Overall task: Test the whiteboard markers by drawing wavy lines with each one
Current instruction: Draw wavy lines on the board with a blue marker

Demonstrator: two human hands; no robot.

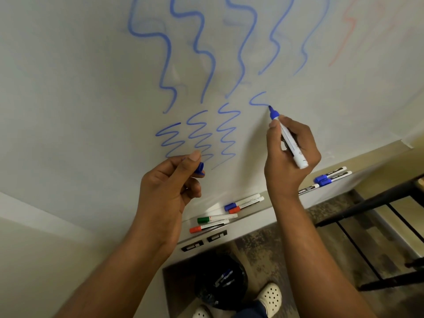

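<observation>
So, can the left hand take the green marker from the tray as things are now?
Probably not at once. The left hand already holds the blue cap in its fingers, so it is occupied. The green marker lies uncovered on the tray just below that hand, so the way itself looks free.

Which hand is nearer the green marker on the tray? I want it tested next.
Left. The left hand, holding the blue cap, hangs just above and left of the green marker. The right hand is higher and farther right, drawing with the blue marker.
</observation>
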